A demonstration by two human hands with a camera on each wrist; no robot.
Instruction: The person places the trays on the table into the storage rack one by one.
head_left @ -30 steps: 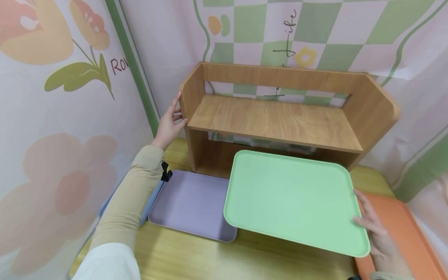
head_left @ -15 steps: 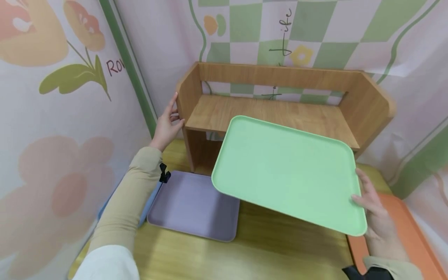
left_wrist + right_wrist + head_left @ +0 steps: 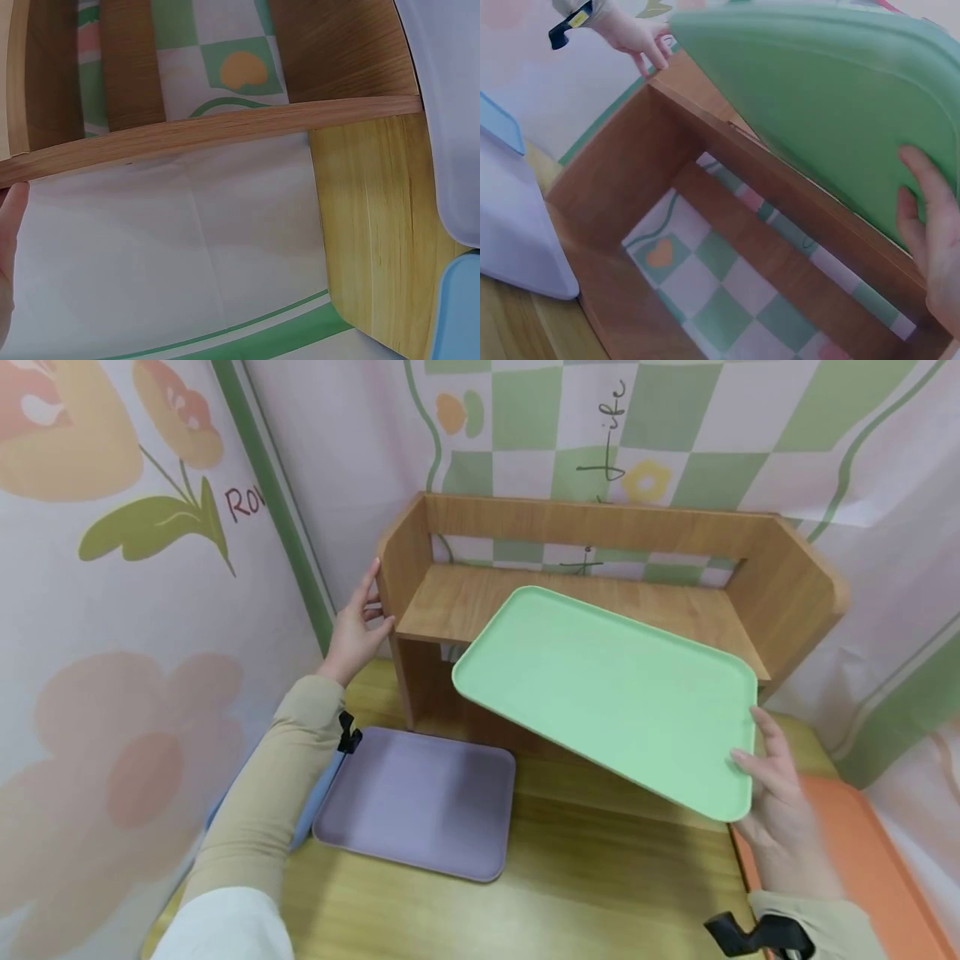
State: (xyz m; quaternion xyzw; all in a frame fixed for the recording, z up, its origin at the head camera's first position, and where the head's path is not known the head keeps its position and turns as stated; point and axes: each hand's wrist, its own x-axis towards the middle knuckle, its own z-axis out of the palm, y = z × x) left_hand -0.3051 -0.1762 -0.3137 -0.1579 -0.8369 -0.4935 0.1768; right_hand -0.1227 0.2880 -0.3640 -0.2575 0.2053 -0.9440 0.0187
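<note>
- Head view: right hand (image 3: 780,797) gripping the near right corner of the green tray (image 3: 607,693), tilted in the air over the wooden shelf (image 3: 600,602); left hand (image 3: 358,631) resting flat, fingers straight, against the shelf's left side panel; purple tray (image 3: 420,802) lying on the counter (image 3: 570,877), orange tray (image 3: 862,860) at right.
- Left wrist view: only a fingertip edge (image 3: 9,247) beside the shelf panel (image 3: 210,131).
- Right wrist view: fingers (image 3: 922,217) curled under the green tray (image 3: 825,97).
</note>
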